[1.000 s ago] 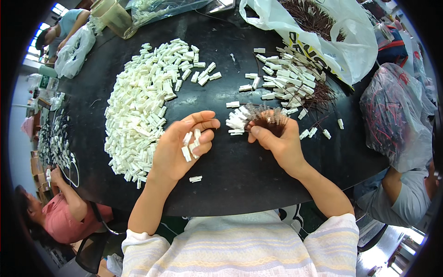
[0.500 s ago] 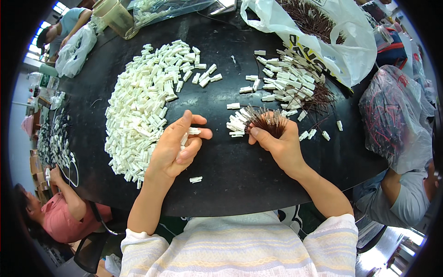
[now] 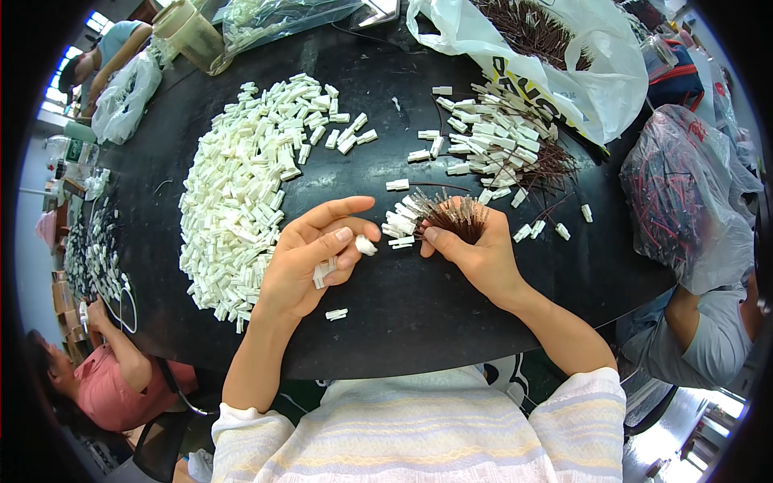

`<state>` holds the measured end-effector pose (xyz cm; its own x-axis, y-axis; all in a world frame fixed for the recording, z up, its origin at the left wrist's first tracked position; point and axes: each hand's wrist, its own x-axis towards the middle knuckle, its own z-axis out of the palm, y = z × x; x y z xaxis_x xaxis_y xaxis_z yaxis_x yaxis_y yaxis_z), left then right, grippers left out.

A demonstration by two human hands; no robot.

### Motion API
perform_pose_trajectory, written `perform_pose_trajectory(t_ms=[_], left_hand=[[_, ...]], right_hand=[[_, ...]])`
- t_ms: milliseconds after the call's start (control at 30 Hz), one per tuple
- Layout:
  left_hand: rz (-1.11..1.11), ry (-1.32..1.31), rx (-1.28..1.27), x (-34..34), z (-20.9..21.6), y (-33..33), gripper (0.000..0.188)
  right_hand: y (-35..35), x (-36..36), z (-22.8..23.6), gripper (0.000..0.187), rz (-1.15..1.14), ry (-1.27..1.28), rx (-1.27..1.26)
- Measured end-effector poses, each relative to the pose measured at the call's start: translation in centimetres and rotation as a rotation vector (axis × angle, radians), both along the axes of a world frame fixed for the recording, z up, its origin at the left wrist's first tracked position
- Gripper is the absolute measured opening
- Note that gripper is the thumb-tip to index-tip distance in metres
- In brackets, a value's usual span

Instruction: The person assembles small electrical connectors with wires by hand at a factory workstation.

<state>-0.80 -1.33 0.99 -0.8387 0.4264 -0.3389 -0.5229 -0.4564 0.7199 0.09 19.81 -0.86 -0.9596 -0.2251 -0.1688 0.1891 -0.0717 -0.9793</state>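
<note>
My left hand (image 3: 310, 249) is curled, palm up, with several white plastic connector housings (image 3: 324, 272) in its fingers. One white connector housing (image 3: 366, 245) sticks out at the fingertips, beside the thumb. My right hand (image 3: 487, 249) grips a fanned bundle of brown wires (image 3: 455, 219) between thumb and fingers. Bare metal terminals tip most of these wires, while those on the bundle's left side end in white housings (image 3: 401, 219). A narrow gap separates the two hands. Nearer the table edge lies a loose white housing (image 3: 336, 315).
A large heap of white housings (image 3: 233, 201) covers the black table (image 3: 386, 338) at left. Beyond my right hand lie brown wires fitted with housings (image 3: 499, 141) and a white plastic bag (image 3: 600, 88) of wires. People sit at both sides; a plastic jug (image 3: 189, 36) stands far left.
My left thumb has come down toward the fingers, and a housing now shows at those fingertips. My right hand keeps its grip on the bundle. The whole view has shifted slightly.
</note>
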Motion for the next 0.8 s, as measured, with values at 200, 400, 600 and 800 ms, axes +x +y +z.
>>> perform_pose_trajectory(t_ms=[200, 400, 600, 800], left_hand=[[0.024, 0.050, -0.093, 0.2, -0.5, -0.1, 0.023], [-0.180, 1.014, -0.923, 0.9, 0.4, 0.9, 0.020], [-0.449, 1.124, -1.024, 1.9, -1.2, 1.6, 0.016], [-0.130, 0.606, -0.825, 1.0, 0.0, 0.7, 0.012]], right_hand=[[-0.1, 0.0, 0.0, 0.006, -0.004, 0.005, 0.008], [0.2, -0.2, 0.1, 0.006, -0.061, 0.030, 0.047], [0.1, -0.1, 0.0, 0.006, -0.060, 0.050, 0.045], [0.2, 0.2, -0.3, 0.006, -0.025, 0.018, 0.051]])
